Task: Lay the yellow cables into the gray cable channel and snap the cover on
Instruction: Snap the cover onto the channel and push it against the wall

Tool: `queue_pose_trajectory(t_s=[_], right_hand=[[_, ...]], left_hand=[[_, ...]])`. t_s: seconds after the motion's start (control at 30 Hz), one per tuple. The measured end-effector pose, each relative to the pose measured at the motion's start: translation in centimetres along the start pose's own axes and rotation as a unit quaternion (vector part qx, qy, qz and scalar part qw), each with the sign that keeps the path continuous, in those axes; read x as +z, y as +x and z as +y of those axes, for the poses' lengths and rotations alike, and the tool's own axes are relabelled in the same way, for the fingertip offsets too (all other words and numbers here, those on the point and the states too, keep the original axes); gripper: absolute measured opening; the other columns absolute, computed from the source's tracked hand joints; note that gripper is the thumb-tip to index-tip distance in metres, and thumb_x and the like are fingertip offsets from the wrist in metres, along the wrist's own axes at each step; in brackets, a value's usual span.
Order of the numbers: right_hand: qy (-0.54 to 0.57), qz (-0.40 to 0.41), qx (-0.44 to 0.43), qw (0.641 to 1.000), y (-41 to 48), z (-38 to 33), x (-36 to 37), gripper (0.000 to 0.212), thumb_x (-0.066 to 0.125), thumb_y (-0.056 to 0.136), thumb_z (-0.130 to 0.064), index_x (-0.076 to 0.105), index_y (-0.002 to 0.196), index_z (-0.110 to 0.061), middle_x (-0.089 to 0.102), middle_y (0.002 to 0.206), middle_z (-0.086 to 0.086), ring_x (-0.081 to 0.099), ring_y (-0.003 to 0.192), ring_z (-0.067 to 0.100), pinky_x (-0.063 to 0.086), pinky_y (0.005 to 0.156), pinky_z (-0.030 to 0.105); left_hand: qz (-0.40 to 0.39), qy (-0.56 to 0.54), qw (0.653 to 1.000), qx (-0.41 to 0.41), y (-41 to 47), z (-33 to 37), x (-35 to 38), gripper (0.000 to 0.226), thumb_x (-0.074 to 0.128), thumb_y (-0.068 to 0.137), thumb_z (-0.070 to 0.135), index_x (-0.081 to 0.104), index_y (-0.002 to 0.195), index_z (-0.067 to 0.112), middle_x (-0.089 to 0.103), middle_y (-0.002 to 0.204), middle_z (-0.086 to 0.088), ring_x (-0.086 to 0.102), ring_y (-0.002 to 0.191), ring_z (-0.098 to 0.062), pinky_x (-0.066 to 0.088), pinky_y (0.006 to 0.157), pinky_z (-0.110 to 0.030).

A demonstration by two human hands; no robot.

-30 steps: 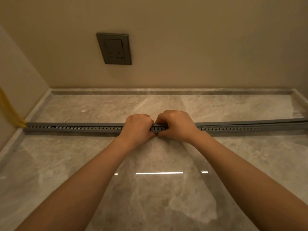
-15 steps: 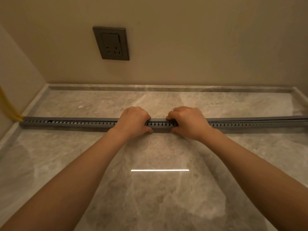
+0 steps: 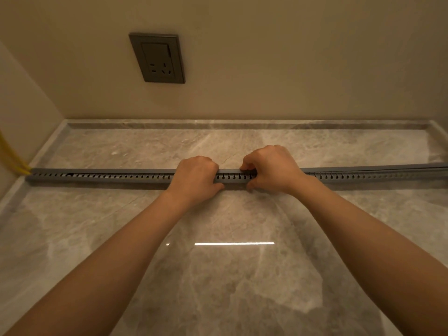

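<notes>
A long gray slotted cable channel (image 3: 109, 177) lies across the marble floor from left to right. Its gray cover (image 3: 232, 170) sits along the top; at the far right the cover (image 3: 388, 169) still stands slightly raised off the channel. My left hand (image 3: 196, 177) grips the channel and cover near the middle, fingers curled over the top and thumb at the front. My right hand (image 3: 271, 168) grips it just to the right, thumb underneath and fingertips on the cover. Yellow cables (image 3: 9, 158) come out of the channel's left end and rise along the left wall.
A dark wall socket (image 3: 157, 58) is mounted on the beige back wall. A marble skirting (image 3: 242, 124) runs along the walls. The polished marble floor (image 3: 230, 275) in front of the channel reflects a strip of light.
My two hands, touching each other a second ago, have spread apart along the channel; the right hand has slid to the right, baring a stretch of slots between them.
</notes>
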State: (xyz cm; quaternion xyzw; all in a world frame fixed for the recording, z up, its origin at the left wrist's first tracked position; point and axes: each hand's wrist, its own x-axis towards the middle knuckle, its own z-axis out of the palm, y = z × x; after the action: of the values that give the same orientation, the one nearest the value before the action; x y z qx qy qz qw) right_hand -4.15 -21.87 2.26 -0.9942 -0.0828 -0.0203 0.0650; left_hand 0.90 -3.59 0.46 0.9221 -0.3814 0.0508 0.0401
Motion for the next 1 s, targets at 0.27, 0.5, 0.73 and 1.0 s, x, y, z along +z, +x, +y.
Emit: queue_pose_trajectory(t_s=[0.27,0.5,0.73,1.0], right_hand=[[0.024,0.014,0.003,1.000,-0.2,0.1,-0.1,0.033,0.077,0.066,-0.037,0.071,0.096,-0.026,0.072,0.085,-0.003,0.062,0.076,0.019,0.034,0.062,0.024],[0.027,0.022,-0.019,0.999,-0.8,0.1,-0.1,0.031,0.074,0.071,-0.038,0.072,0.099,-0.027,0.072,0.083,-0.002,0.062,0.074,0.019,0.039,0.061,0.026],[0.074,0.034,-0.022,0.996,-1.9,0.6,0.4,0.035,0.071,0.075,-0.035,0.068,0.105,-0.019,0.069,0.093,0.000,0.061,0.084,0.018,0.050,0.069,0.035],[0.021,0.028,0.013,0.999,-3.8,3.1,0.3,0.040,0.070,0.075,-0.028,0.063,0.113,-0.022,0.065,0.102,-0.003,0.057,0.095,0.017,0.049,0.069,0.035]], left_hand=[[0.058,-0.101,0.993,-0.006,0.6,3.3,0.9,0.028,0.063,0.079,0.043,0.063,0.084,0.015,0.060,0.076,0.000,0.055,0.073,-0.018,0.031,0.056,-0.029],[0.042,-0.041,0.998,0.036,1.2,2.9,0.8,0.033,0.054,0.086,0.043,0.068,0.094,0.015,0.068,0.082,-0.006,0.060,0.075,-0.023,0.032,0.060,-0.028],[0.027,-0.024,0.998,0.041,1.4,2.8,0.3,0.034,0.053,0.086,0.042,0.068,0.091,0.011,0.067,0.078,-0.008,0.056,0.069,-0.024,0.030,0.059,-0.029],[0.009,-0.023,0.999,0.029,1.6,2.7,0.2,0.034,0.059,0.083,0.044,0.068,0.093,0.013,0.066,0.075,-0.005,0.040,0.064,-0.015,0.032,0.061,-0.028]])
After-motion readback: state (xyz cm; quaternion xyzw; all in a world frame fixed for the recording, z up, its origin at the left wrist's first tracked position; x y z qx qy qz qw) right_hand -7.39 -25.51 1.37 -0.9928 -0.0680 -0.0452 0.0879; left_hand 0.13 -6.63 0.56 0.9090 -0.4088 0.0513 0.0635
